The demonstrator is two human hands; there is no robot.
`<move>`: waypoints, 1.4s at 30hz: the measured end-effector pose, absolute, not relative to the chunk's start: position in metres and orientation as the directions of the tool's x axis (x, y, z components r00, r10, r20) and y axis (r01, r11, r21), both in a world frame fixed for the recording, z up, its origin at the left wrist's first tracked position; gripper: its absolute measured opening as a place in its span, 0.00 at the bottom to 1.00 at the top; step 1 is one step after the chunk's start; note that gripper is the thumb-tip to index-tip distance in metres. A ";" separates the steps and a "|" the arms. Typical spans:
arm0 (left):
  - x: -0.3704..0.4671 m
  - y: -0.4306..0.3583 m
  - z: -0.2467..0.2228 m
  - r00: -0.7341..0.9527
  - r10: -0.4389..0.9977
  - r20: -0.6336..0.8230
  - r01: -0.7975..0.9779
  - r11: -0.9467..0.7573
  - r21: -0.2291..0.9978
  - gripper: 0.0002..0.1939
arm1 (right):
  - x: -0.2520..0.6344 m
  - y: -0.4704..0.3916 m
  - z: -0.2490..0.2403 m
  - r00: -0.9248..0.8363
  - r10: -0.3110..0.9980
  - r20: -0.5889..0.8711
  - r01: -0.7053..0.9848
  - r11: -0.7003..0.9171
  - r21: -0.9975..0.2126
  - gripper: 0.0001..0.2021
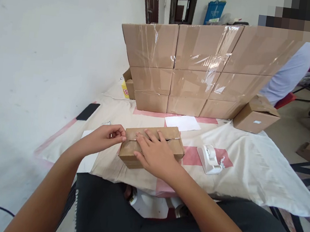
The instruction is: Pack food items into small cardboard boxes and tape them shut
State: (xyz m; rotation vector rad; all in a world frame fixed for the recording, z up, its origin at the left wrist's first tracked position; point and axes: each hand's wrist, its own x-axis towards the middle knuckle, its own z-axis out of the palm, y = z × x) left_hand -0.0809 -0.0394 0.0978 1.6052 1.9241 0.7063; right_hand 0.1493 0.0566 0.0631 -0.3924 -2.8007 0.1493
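Observation:
A small brown cardboard box (pixel 154 146) lies on the cloth-covered table in front of me. My right hand (pixel 157 156) rests open on its top, fingers spread over the lid seam, where a small dark gap shows. At the box's left end, my left hand (pixel 110 134) has thumb and fingers pinched together beside the seam. A shiny line, perhaps clear tape, runs along the seam near those fingertips; what they hold is too small to make out. To the right of the box stands a white tape dispenser (pixel 210 160).
Stacked taped cartons (pixel 193 70) form a wall across the table's back. Another carton (pixel 256 115) stands at their right. White paper (pixel 182 123) lies behind the box, a black phone (pixel 88 112) at left. A person in a white top (pixel 288 74) is behind the stack.

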 end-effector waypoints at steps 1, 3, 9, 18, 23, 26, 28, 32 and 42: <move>-0.081 -0.038 0.097 -0.167 0.984 -0.064 0.700 0.164 0.696 0.18 | 0.149 0.057 0.063 -0.915 0.285 0.287 0.253 0.957 -0.143 0.26; -0.080 -0.038 0.097 -0.181 0.982 -0.061 0.671 0.169 0.722 0.17 | 0.149 0.057 0.062 -0.913 0.282 0.293 0.251 0.958 -0.140 0.27; -0.069 -0.039 0.110 -0.095 0.993 -0.072 0.551 0.113 0.827 0.19 | 0.149 0.057 0.061 -0.907 0.287 0.307 0.250 0.956 -0.153 0.27; -0.075 -0.027 0.090 -0.133 0.991 -0.029 0.775 0.122 0.620 0.15 | 0.148 0.059 0.061 -0.903 0.301 0.307 0.251 0.948 -0.194 0.27; -0.074 -0.029 0.091 -0.164 0.985 -0.050 0.813 0.164 0.559 0.15 | 0.148 0.058 0.063 -0.907 0.303 0.292 0.251 0.946 -0.203 0.27; -0.075 -0.029 0.087 -0.188 0.982 -0.033 0.804 0.173 0.569 0.17 | 0.148 0.058 0.065 -0.904 0.310 0.294 0.255 0.944 -0.211 0.27; -0.075 -0.027 0.082 -0.222 0.975 -0.010 0.772 0.183 0.608 0.19 | 0.149 0.058 0.065 -0.902 0.312 0.297 0.256 0.943 -0.215 0.27; -0.075 -0.022 0.069 -0.290 0.955 -0.065 0.649 0.246 0.720 0.22 | 0.149 0.057 0.064 -0.901 0.316 0.295 0.259 0.941 -0.216 0.27; -0.069 -0.022 0.063 -0.269 0.946 -0.181 0.469 0.293 0.833 0.31 | 0.147 0.057 0.062 -0.902 0.312 0.298 0.255 0.943 -0.215 0.27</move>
